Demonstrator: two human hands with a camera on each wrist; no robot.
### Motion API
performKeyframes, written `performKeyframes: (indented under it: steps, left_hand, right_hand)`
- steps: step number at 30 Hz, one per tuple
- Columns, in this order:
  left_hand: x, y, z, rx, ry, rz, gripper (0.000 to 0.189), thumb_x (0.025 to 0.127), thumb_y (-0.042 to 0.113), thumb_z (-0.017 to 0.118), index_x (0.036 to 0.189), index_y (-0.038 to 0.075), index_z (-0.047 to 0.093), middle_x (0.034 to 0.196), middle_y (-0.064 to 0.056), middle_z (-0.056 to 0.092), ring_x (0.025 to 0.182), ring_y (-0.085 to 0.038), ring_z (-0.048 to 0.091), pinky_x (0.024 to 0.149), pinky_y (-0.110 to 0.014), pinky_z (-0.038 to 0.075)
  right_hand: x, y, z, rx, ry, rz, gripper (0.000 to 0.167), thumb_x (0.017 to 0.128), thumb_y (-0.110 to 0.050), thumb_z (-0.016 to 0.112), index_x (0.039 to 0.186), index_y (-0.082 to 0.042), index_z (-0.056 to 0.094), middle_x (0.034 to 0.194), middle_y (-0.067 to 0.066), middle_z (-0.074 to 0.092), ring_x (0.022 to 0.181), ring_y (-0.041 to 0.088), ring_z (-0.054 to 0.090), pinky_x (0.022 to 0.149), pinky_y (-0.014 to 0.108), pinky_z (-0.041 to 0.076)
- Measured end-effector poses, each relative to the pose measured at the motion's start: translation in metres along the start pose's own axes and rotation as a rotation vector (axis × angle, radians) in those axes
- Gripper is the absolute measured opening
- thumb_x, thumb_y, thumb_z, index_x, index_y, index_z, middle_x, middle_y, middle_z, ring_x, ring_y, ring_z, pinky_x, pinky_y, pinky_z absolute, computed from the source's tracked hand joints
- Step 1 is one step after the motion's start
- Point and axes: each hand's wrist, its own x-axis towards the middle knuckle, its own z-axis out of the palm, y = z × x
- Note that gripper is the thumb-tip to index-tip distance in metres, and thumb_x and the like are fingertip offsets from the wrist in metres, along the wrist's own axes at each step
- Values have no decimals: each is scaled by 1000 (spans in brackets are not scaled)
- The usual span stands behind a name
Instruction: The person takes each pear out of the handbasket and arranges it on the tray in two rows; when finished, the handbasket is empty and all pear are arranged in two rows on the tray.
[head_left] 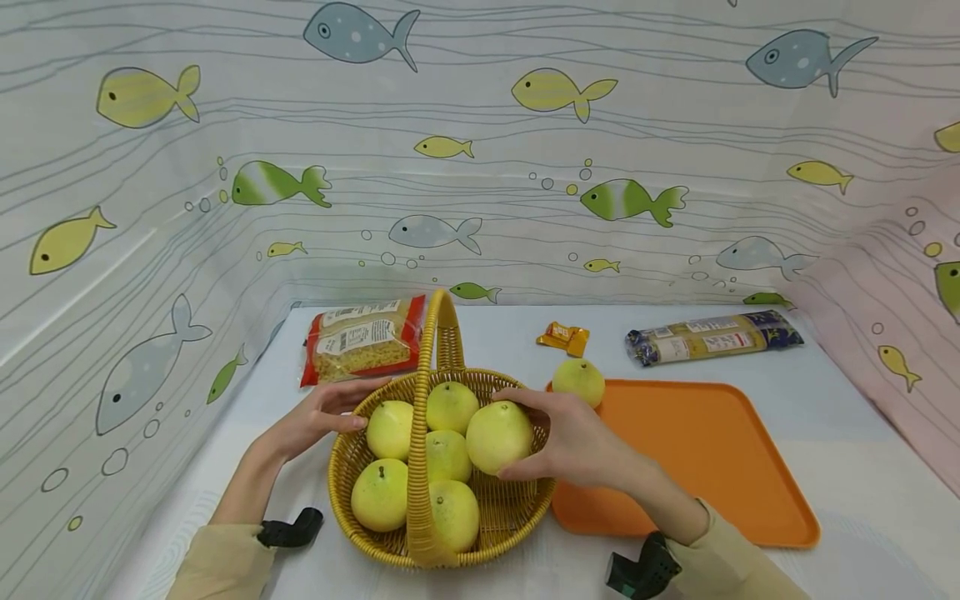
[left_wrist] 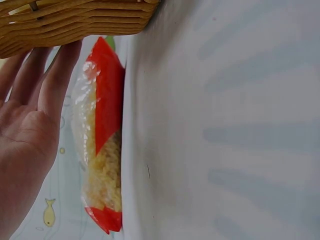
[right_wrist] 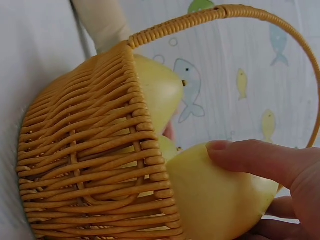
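Observation:
A yellow wicker basket [head_left: 341, 500] with a tall arched handle stands on the table, holding several round yellow-green pears, such as one [head_left: 380, 495] at its front left. My right hand [head_left: 573, 437] grips another pear [head_left: 499, 437] between thumb and fingers at the basket's right side. In the right wrist view the thumb presses on top of this pear [right_wrist: 215, 195], which is at the rim; whether it touches the fruit below cannot be told. My left hand [head_left: 318, 421] rests against the basket's left rim, its fingers fairly straight in the left wrist view and holding nothing.
An orange tray [head_left: 682, 458] lies right of the basket, with one pear [head_left: 578, 382] at its back left corner. Behind are a red-ended pasta bag [head_left: 363, 342], small orange packets [head_left: 564, 337] and a long noodle pack [head_left: 712, 337]. Fish-patterned cloth walls surround the table.

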Motion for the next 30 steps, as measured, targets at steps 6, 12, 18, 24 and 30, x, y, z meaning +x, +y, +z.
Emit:
performKeyframes:
  steps: [6, 12, 18, 24, 30]
  left_hand:
    - [1, 0, 0, 8, 4, -4, 59, 94, 9, 59, 150, 2, 43, 148, -23, 49, 125, -5, 58, 97, -26, 49]
    - [1, -1, -1, 11, 1, -3, 59, 94, 9, 59, 150, 3, 43, 148, -24, 48, 125, -5, 58, 97, -26, 49]
    - [-1, -1, 0, 17, 11, -8, 59, 93, 10, 60, 150, 3, 44, 148, -24, 48, 124, -5, 58, 97, -26, 49]
    - [0, -1, 0, 12, 9, -3, 59, 93, 10, 59, 150, 2, 44, 148, -25, 48, 124, -5, 58, 97, -26, 49]
    - [0, -1, 0, 7, 6, -1, 59, 94, 9, 59, 150, 2, 43, 149, -23, 48, 125, -5, 57, 97, -25, 49]
  right_hand:
    - [-2, -3, -6, 21, -7, 0, 76, 69, -29, 92, 137, -15, 61, 123, -3, 68, 112, 13, 65, 96, 33, 52]
    - [-3, -3, -12, 50, -22, -13, 75, 69, -31, 92, 137, -20, 60, 127, -7, 66, 117, 12, 63, 101, 36, 50]
    - [-6, -3, -23, 59, -17, -11, 76, 70, -35, 91, 137, -19, 60, 129, -7, 65, 118, 13, 62, 100, 35, 51]
    - [-9, -2, -34, 57, 6, -21, 76, 70, -38, 91, 137, -18, 61, 129, -4, 66, 117, 15, 62, 98, 34, 52]
    - [-12, -2, -45, 41, 21, -10, 74, 70, -33, 92, 136, -19, 61, 129, -3, 66, 118, 18, 64, 100, 38, 51]
